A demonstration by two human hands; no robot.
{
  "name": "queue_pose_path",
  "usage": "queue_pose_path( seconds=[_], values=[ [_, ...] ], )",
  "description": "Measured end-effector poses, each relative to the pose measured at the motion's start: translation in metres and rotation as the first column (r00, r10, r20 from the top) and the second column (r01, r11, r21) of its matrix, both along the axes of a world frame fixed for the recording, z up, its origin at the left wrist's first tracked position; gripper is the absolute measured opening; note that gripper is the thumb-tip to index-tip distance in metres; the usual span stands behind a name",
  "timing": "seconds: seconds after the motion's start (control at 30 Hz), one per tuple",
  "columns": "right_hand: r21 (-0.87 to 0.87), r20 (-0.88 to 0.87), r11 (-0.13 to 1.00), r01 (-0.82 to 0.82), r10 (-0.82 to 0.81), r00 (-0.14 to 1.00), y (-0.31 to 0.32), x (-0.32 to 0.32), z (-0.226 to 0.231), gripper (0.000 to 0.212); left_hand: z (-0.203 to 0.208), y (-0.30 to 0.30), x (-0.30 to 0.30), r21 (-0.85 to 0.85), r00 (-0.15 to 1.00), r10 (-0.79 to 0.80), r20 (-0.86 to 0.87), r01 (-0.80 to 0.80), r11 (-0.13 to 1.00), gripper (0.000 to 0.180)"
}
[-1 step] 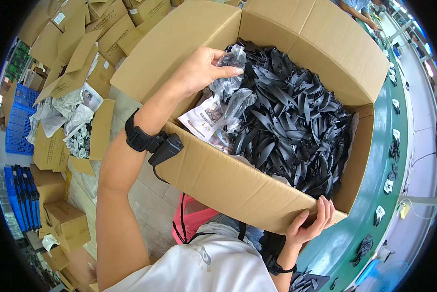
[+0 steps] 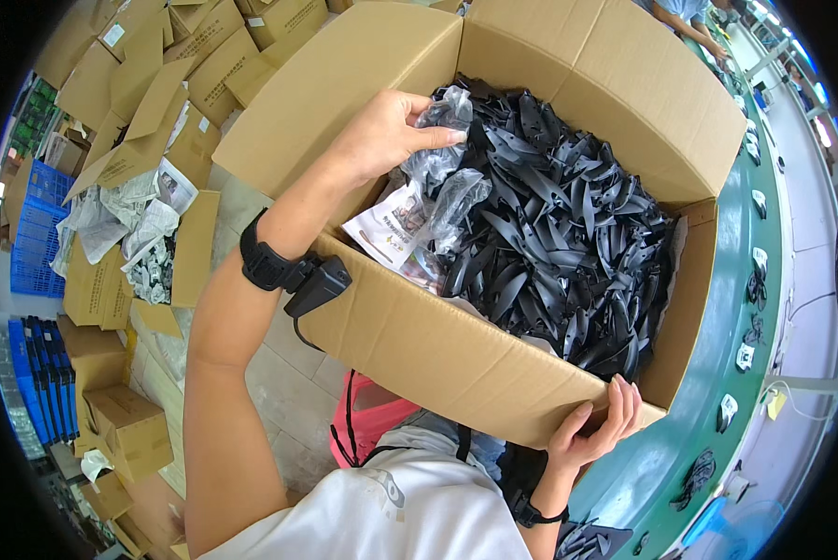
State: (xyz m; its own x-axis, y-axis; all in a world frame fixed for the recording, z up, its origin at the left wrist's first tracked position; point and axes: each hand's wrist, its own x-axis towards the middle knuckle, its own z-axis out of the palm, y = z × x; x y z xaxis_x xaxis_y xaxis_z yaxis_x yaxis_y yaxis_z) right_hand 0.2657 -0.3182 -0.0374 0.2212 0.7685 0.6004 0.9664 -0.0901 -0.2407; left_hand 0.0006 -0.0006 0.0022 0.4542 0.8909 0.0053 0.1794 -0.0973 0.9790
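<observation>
Pinches a bunched clear plastic bag [image 2: 451, 107] with the left hand [image 2: 381, 135], thumb and fingers nearly closed on it, over the far left part of a large open cardboard box [image 2: 437, 355]. Rests the right hand [image 2: 596, 434] at the near right of the box, fingers partly curled against the near rim, thumb by the outer wall; cannot tell how firm a hold.

Inside the box, a deep heap of glossy black parts [image 2: 549, 215], curved, thin and pointed like blades. At the left of the heap, on the near side of the left hand, crumpled plastic film [image 2: 461, 201] and a printed paper sheet [image 2: 386, 229] beside the near wall.

Wears a black strap [image 2: 267, 266] on the left wrist, with a boxy black device [image 2: 318, 287] attached, and a white shirt [image 2: 372, 523].

To the right, a long green surface [image 2: 661, 476], with small white-and-black pieces [image 2: 726, 413] spaced along it. At its far end, another person [image 2: 688, 11], partly in view. To the left, open cartons [image 2: 195, 247], one topped with crumpled newspaper [image 2: 143, 219], near a blue crate [image 2: 50, 229]. Nearer the middle, a partly hidden pink object [image 2: 377, 415] and pale tiled floor [image 2: 279, 401].
</observation>
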Motion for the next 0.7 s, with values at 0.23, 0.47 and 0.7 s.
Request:
queue_pose_path(
  seconds=[0.23,0.47,0.7],
  values=[
    [0.01,0.01,1.0,-0.001,0.001,1.0,0.0,0.003,0.002,0.038,-0.008,0.001,0.005,0.001,0.938,-0.1,-0.332,0.107,0.994,0.035],
    [0.026,-0.021,1.0,0.0,0.0,1.0,0.001,-0.002,0.002,0.036,-0.029,-0.006,0.002,0.254,0.805,-0.107,-0.583,0.305,0.918,0.062],
    [0.044,-0.015,0.999,0.014,-0.013,1.0,0.004,-0.001,0.002,0.038,-0.03,-0.008,0.028,0.364,0.642,-0.024,-0.766,0.464,0.807,0.045]
  ],
)
